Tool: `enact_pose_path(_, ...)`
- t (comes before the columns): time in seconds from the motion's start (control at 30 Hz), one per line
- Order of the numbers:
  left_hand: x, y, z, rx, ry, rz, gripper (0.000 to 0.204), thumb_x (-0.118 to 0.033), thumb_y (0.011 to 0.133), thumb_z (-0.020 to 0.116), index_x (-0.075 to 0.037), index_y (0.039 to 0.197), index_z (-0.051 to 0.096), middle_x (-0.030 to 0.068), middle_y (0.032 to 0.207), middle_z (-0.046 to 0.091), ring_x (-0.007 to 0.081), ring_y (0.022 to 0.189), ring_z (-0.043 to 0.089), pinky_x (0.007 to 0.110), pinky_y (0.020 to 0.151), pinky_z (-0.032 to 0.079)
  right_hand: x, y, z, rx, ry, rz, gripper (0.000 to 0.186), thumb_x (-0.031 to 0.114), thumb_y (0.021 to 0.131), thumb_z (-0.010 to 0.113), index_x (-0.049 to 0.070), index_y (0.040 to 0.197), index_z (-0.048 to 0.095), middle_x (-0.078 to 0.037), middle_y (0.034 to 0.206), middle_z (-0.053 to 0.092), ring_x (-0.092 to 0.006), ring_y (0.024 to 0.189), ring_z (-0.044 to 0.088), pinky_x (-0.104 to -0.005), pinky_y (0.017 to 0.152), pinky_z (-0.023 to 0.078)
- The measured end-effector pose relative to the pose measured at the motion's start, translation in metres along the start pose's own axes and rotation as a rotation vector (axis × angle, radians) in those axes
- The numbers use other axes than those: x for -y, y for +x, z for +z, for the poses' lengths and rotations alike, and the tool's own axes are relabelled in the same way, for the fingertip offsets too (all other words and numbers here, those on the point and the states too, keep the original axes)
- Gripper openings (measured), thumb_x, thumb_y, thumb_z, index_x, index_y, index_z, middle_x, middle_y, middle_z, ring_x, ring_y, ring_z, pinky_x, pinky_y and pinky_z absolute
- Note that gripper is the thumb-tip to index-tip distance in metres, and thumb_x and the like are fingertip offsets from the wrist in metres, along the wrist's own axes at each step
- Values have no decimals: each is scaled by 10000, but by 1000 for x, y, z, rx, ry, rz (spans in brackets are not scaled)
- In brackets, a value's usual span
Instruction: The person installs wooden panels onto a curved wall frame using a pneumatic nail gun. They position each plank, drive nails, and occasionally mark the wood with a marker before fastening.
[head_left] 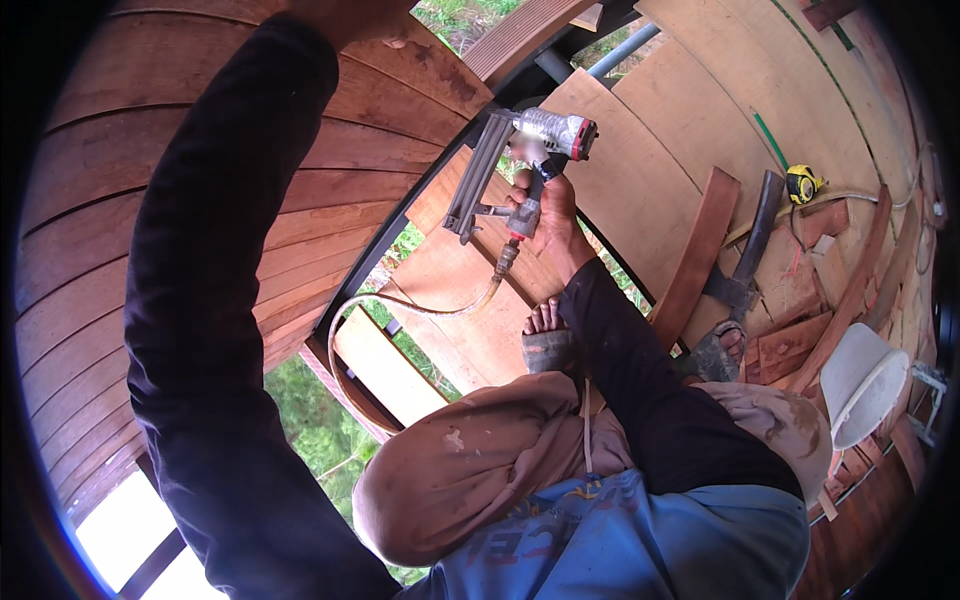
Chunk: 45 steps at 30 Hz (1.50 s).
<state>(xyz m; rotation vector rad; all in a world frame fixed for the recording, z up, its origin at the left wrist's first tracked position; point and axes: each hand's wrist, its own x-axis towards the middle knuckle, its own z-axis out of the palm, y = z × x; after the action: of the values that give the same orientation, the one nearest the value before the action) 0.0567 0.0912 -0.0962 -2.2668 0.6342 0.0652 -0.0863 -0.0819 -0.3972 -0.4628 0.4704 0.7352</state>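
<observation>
My right hand is wrapped around the grip of a pneumatic nail gun, in front of my knees. The gun's silver and red head points to the right, and its long grey magazine slants down to the left. A clear air hose runs from the base of its grip and loops down past my left knee. My left arm reaches far forward, and my left hand is at the top edge against the slatted wood panel. Most of its fingers are out of the picture.
Pale boards form the floor, with gaps showing greenery below. On the right lie a loose reddish plank, a dark-handled hammer-like tool, a yellow tape measure, a green pencil, wood offcuts and a white bucket-like container.
</observation>
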Motion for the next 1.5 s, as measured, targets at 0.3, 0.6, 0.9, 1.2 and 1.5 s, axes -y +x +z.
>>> enact_pose_path(0.3, -3, 2, -5, 40, 11, -41, 340, -438, 593, 846, -127, 682, 740, 52, 683, 706, 231, 653, 699, 375, 580, 537, 6, 10, 3, 46, 36, -49, 385, 413, 1003, 590, 90, 1213, 593, 37, 696, 517, -98, 566, 500, -289, 566, 435)
enact_pose_path(0.6, -2, 2, -2, -6, -28, -28, 327, -415, 589, 859, -127, 696, 744, 55, 685, 704, 240, 652, 699, 376, 582, 541, 11, 27, 9, 63, 87, -43, 345, 394, 986, 617, 114, 1186, 598, 36, 703, 514, -101, 577, 511, -297, 567, 448)
enact_pose_path(0.9, -7, -1, -4, -117, -15, -8, 335, -400, 558, 859, -118, 683, 730, 62, 672, 694, 241, 645, 694, 377, 575, 542, 13, 34, 6, 85, 117, -72, 372, 367, 990, 611, 91, 1236, 579, 23, 722, 519, -110, 594, 511, -305, 585, 440)
enact_pose_path(1.2, -3, -3, 11, -186, 42, -32, 296, -369, 580, 851, -119, 689, 736, 59, 670, 693, 243, 645, 697, 375, 579, 548, 10, 37, 6, 103, 97, -48, 377, 399, 986, 622, 100, 1214, 597, 26, 705, 525, -108, 581, 510, -298, 571, 433)
enact_pose_path(1.5, -13, 3, 4, 36, -120, -78, 255, -340, 678, 826, -111, 773, 768, 78, 746, 727, 254, 709, 716, 377, 616, 563, 1, 22, -13, 141, 121, -65, 381, 351, 980, 596, 108, 1271, 562, 29, 720, 527, -103, 568, 513, -296, 568, 459)
